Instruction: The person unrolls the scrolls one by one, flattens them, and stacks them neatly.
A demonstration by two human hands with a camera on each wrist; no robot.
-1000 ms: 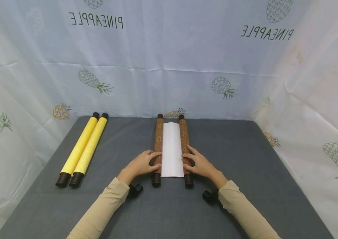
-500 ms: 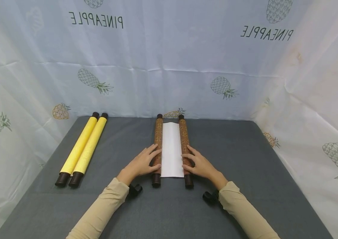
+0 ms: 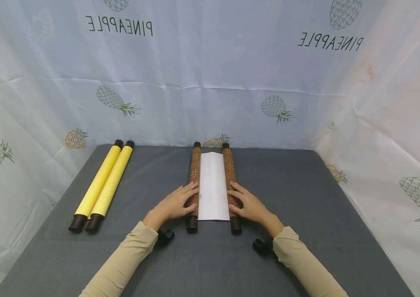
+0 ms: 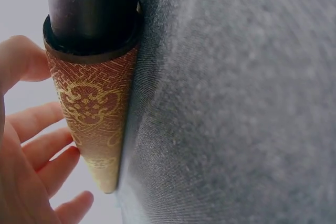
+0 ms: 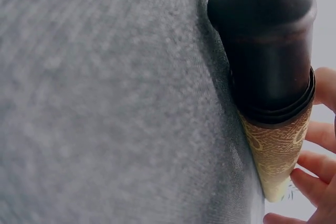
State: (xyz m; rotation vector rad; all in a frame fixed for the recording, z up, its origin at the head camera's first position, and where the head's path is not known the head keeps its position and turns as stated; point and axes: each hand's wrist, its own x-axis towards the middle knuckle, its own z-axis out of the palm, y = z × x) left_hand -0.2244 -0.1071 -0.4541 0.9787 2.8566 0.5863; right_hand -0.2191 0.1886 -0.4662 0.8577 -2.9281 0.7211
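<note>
A brown, gold-patterned hanging scroll lies partly unrolled in the head view, with a strip of white paper (image 3: 214, 185) between its two rolls. My left hand (image 3: 170, 205) rests on the near part of the left roll (image 3: 195, 167), fingers spread over it and thumb close to its lower end. On the right roll (image 3: 228, 165), my right hand (image 3: 250, 205) lies in a similar way. Both wrist views show a dark end knob close up, the left knob (image 4: 94, 9) and the right knob (image 5: 268, 51), with fingertips at the patterned cloth beyond.
Two yellow rolls with dark ends, a left one (image 3: 98, 181) and a right one (image 3: 113, 181), lie side by side at the table's left. A dark grey cloth (image 3: 210, 264) covers the table. Behind hangs a white pineapple-print curtain (image 3: 195, 53).
The left roll has shifted slightly left and the right roll slightly right, so the white strip is a little wider. My left fingers have lifted, spread and come down again on the roll.
</note>
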